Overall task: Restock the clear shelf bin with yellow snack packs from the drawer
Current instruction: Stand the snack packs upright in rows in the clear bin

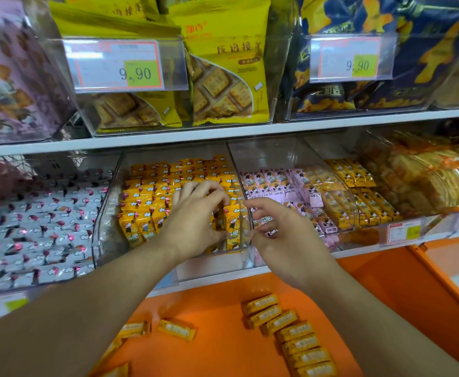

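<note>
the left hand (195, 224) reaches over the front wall of the bin (106, 213), its fingers curled round yellow packs (232, 227) standing upright at the bin's front right corner. the right hand (274, 229) hovers just outside that corner, fingers loosely apart and holding nothing.

the likely trouble is at that corner: the standing packs lean against the clear front wall, and if the left hand lets go before they are wedged against their neighbours they could topple forward or slide into a jumble. pushing too hard could also disturb the tidy rows behind, or tip a pack over the side wall into the pink packs (272, 183) next door.

the packs are small, glossy yellow wrappers with a cartoon figure, slippery-looking and light. the bin is already well filled towards its back edge. more packs (291, 330) lie face down in the orange drawer (223, 308) below, a row near its right side and a few loose ones at its left.
</note>
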Motion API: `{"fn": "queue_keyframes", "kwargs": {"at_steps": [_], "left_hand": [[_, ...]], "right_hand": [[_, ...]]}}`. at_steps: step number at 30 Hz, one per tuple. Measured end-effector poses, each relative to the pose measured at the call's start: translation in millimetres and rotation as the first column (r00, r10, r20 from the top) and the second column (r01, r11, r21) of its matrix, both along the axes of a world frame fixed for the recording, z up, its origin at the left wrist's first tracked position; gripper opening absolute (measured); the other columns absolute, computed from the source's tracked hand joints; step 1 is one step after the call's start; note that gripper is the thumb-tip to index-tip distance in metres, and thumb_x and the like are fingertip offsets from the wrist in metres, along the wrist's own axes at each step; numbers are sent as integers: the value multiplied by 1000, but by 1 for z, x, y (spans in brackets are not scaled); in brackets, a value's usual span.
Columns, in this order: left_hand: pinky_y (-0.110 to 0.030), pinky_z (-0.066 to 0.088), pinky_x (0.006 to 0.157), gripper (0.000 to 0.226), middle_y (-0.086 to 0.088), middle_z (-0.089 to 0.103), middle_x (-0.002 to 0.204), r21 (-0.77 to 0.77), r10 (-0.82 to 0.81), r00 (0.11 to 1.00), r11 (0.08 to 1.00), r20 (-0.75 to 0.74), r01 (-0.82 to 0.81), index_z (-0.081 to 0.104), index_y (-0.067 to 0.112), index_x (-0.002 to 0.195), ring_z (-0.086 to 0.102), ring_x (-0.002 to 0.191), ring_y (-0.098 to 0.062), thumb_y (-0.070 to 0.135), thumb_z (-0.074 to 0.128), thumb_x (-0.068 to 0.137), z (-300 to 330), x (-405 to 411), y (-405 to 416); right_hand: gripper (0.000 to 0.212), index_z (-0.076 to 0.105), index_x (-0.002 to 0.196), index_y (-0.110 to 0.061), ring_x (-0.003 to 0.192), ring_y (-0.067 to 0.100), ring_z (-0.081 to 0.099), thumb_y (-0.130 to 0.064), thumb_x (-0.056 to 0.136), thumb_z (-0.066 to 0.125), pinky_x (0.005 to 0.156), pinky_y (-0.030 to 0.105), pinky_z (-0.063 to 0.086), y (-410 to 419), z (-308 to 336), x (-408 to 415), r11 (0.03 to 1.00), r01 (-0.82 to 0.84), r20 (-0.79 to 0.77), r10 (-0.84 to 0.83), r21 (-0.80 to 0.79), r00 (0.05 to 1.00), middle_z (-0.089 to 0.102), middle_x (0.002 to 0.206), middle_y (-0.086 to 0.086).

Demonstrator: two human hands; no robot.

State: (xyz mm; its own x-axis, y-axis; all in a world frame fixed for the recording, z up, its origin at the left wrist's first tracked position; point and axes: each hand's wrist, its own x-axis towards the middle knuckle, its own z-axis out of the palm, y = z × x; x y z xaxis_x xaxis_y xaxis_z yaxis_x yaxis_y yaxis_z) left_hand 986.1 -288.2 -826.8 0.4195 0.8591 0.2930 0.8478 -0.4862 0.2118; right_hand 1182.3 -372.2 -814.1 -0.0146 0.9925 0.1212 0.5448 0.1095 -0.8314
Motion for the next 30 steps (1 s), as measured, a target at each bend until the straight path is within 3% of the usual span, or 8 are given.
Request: {"fn": "queue_keyframes", "kwargs": {"at_steps": [8, 13, 22, 30], "left_hand": [[-38, 26, 111, 80, 19, 44, 141, -79, -4, 1000, 997, 17, 5, 48, 41, 130, 30, 133, -13, 59, 90, 64, 9, -9, 3], [-39, 24, 117, 103, 13, 40, 150, -91, -1, 993, 996, -121, -10, 39, 35, 148, 28, 140, -16, 59, 90, 62, 15, -26, 4], [-39, 30, 113, 94, 8, 45, 148, 17, 15, 983, 1000, -183, -12, 42, 29, 147, 34, 137, -20, 68, 81, 70, 11, -12, 2], [-41, 31, 114, 96, 7, 41, 147, -2, 33, 983, 999, -178, -34, 38, 32, 148, 34, 136, -20, 71, 79, 70, 7, -12, 3]], "right_hand": [[56, 59, 135, -46, 94, 6, 63, -6, 95, 66, 74, 32, 60, 0, 0, 1, 1000, -6, -4, 6, -6, 1000, 57, 113, -18], [57, 58, 136, -47, 97, 5, 64, -8, 96, 66, 74, 30, 60, -1, 0, 1, 1000, -8, 10, 8, -13, 1000, 56, 114, -18], [59, 61, 133, -44, 91, 6, 64, 0, 93, 65, 69, 30, 60, 0, -2, -1, 1000, -3, -10, 3, -1, 1000, 56, 112, -17], [57, 60, 132, -44, 92, 6, 65, -1, 94, 65, 65, 25, 57, -1, 1, -2, 1000, 2, -3, -2, 1, 1000, 56, 112, -17]]}}
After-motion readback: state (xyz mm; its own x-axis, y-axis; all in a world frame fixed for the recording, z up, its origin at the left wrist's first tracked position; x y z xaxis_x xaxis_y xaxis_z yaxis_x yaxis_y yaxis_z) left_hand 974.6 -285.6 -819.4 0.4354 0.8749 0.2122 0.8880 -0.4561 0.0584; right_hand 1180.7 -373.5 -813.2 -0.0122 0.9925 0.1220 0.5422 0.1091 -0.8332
